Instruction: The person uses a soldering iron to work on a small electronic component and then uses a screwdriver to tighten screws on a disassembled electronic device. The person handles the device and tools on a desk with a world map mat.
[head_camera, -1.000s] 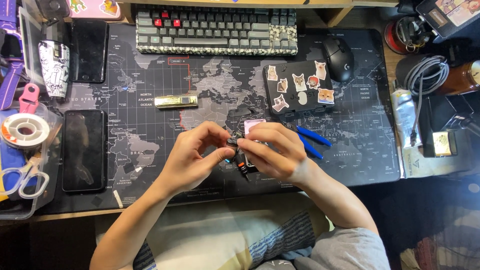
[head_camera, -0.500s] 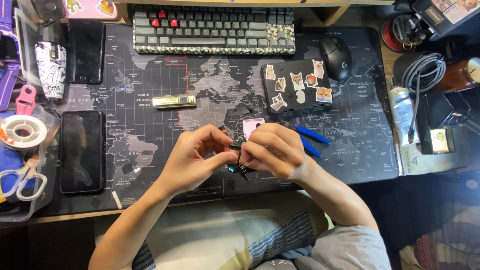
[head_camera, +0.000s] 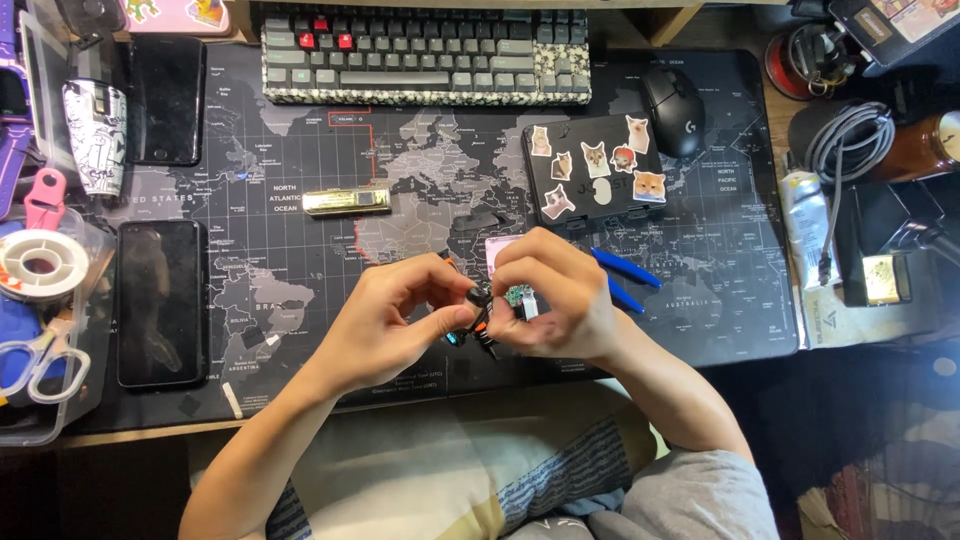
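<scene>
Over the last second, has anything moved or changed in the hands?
Barely. Both hands have kept their pinch on the small electronic part: left hand, right hand, fingertips meeting over the map desk mat. They drifted only slightly, and nothing was picked up or let go. The blue-handled tool, gold bar, sticker-covered case, phones and keyboard stayed put.

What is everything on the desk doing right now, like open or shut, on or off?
left hand: closed, pinching a small dark part
right hand: closed on a small green circuit board
both phones: screens dark, lying flat
black case with cat stickers: shut
scissors: lying in the clear tray
blue-handled tool: lying unused
keyboard: untouched
</scene>
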